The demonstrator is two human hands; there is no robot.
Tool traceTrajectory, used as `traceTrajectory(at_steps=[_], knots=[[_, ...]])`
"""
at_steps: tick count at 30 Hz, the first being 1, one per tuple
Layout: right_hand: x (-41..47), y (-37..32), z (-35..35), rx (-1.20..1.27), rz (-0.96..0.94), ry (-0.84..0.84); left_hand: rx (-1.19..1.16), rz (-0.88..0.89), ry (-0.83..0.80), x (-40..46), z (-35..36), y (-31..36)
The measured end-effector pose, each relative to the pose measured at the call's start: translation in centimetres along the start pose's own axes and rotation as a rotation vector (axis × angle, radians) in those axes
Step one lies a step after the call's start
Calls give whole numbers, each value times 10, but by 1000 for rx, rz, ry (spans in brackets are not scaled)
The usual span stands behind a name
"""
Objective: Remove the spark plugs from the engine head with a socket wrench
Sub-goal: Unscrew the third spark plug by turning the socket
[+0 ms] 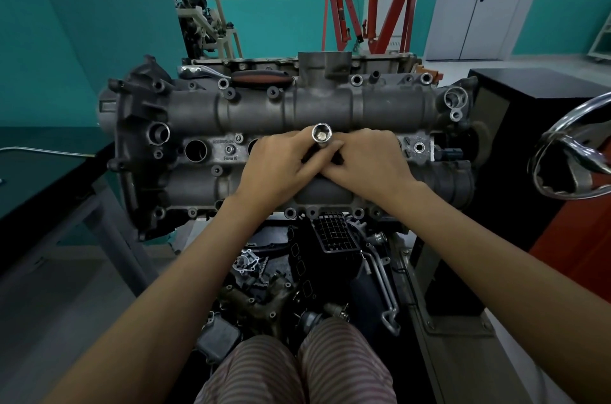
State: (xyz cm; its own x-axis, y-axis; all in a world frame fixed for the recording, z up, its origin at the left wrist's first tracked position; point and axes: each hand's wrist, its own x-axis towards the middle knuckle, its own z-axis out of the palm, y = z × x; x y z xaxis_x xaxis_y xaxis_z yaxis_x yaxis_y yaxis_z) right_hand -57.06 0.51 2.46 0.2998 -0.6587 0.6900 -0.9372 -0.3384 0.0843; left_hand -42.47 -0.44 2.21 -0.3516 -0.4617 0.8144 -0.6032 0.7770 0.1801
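The grey engine head (231,106) lies across the middle of the view on a stand. A silver socket (322,133) stands upright over a spark plug well near the head's centre, its open square end facing me. My left hand (281,162) curls round the socket's shaft from the left. My right hand (370,162) meets it from the right, fingers bent against the shaft just below the top. One open plug well (195,150) shows to the left. A ratchet with a black and red handle (258,76) rests on the head's far edge.
Loose engine parts (297,271) lie on the floor below the head, near my knees. A dark green table (39,178) stands at the left, a black and orange cabinet (529,139) at the right, with a chrome wheel (568,155) before it. A red engine crane (373,0) stands behind.
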Motion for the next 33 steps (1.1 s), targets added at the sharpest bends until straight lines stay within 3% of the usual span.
traceTrajectory(at_steps=[9,15,24,33], knots=[[-1,-3,-6,113,-44,12,-14,24,-26,0,-2,5],[0,-1,-1,1,3,-6,16,6,-52,1,-2,1],[1,-2,-5,119,-18,-33,4,35,4,-1,-2,7],[0,2,-1,49,-36,-34,-42,47,-5,-1,-1,0]])
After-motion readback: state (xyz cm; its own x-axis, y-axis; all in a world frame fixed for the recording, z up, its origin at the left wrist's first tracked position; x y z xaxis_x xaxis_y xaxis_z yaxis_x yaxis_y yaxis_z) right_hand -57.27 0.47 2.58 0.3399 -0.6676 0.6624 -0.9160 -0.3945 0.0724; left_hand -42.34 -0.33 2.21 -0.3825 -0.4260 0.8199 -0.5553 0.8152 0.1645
